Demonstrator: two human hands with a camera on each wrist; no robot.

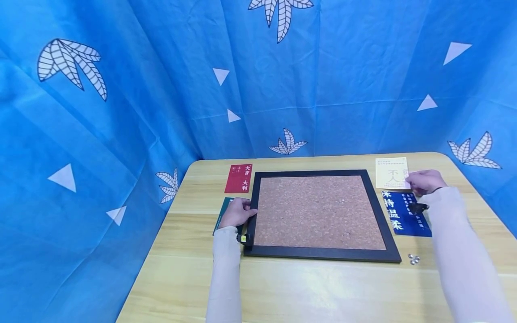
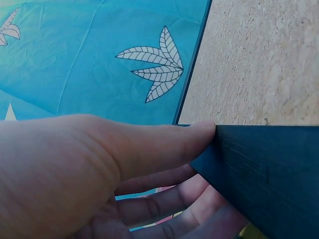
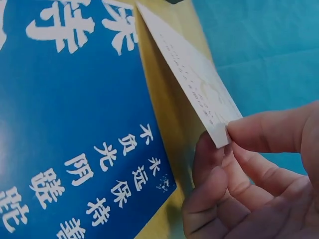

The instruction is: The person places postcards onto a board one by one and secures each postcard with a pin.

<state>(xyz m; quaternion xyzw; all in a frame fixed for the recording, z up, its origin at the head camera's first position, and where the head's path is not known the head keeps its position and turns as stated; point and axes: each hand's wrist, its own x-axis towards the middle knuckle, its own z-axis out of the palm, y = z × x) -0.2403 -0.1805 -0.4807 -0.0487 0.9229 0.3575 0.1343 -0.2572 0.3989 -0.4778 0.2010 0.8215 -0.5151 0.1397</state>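
A cork board with a black frame lies in the middle of the table. My left hand grips its left edge. In the left wrist view the thumb lies on top of the black border, with the fingers under it. At the right, my right hand pinches a cream card by one corner. The right wrist view has this card tilted up off the table between thumb and fingers. Beside it lies a blue card with white characters.
A red card lies beyond my left hand, and a green card is partly hidden under that hand. Several small silvery pieces sit near the board's front right corner. Blue patterned cloth hangs behind the table.
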